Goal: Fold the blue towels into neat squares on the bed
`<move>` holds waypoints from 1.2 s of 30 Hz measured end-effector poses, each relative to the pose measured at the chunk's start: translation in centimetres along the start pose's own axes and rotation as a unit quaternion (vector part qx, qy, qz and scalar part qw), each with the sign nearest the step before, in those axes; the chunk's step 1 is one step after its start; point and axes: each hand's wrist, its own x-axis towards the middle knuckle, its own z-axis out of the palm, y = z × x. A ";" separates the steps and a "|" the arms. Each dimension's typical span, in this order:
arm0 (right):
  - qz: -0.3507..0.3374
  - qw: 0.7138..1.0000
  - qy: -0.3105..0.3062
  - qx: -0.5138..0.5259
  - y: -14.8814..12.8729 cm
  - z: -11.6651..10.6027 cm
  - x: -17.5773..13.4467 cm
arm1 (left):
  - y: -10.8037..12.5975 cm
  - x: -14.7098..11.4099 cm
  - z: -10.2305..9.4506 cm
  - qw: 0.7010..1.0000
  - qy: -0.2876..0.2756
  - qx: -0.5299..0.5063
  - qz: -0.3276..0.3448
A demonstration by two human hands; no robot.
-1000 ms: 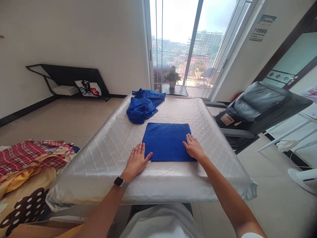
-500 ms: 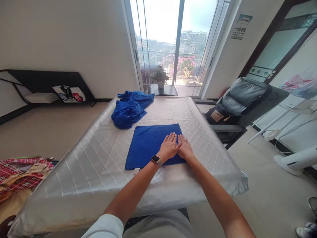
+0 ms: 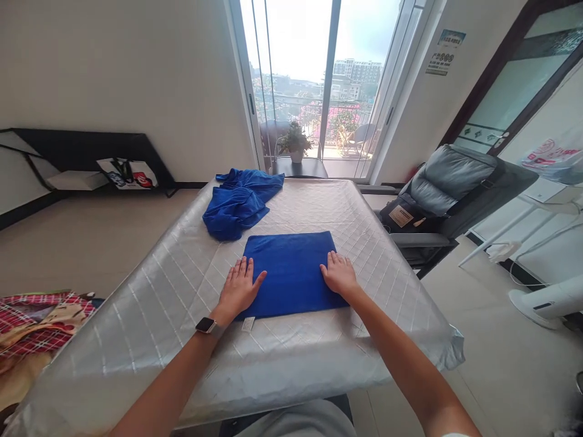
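Observation:
A blue cloth (image 3: pixel 291 273), folded into a flat rectangle, lies on the silver quilted table cover (image 3: pixel 173 303). A small white tag (image 3: pixel 248 324) sticks out at its near left corner. At the cloth's left edge rests my left hand (image 3: pixel 240 286), palm down with fingers stretched out and a watch on the wrist. My right hand (image 3: pixel 339 274) lies flat on the right edge, its thumb pointing inward. Neither hand grips anything. Beyond the folded cloth, a crumpled blue cloth (image 3: pixel 239 203) sits in a heap at the far left of the table.
To the right stands a grey recliner (image 3: pixel 455 188) with a dark bag (image 3: pixel 405 215) on it. A potted plant (image 3: pixel 296 142) is on a chair past the far edge, before the sliding glass door. Red plaid fabric (image 3: pixel 40 321) lies at the lower left.
My left hand has moved left across the cloth, from beside my right hand to the left edge. My right hand stays at the right edge, having shifted slightly.

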 end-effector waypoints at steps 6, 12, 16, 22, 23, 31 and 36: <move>-0.024 0.999 0.023 0.023 -1.0 -1.2 5.7 | -1.2 -0.5 0.5 1.000 0.023 -0.003 0.010; -0.002 0.998 0.015 0.053 0.1 0.3 8.7 | -1.7 -0.6 0.2 0.999 0.033 -0.017 0.017; -0.001 0.998 0.030 0.063 0.3 1.0 8.8 | 1.0 1.6 -1.3 0.998 0.067 -0.005 0.020; -0.008 0.999 0.040 0.034 0.5 1.2 8.7 | 14.5 9.1 -2.3 0.986 0.029 -0.073 0.146; -0.017 0.999 0.040 0.021 0.7 1.3 8.6 | 16.5 10.1 -2.1 0.983 0.026 -0.082 0.160; -0.002 0.998 0.050 0.046 0.4 1.1 8.5 | 13.5 12.4 0.8 0.989 -0.030 -0.107 0.100; 0.010 0.997 0.037 0.060 0.0 0.8 8.6 | 3.0 11.4 1.0 0.998 -0.009 -0.062 -0.030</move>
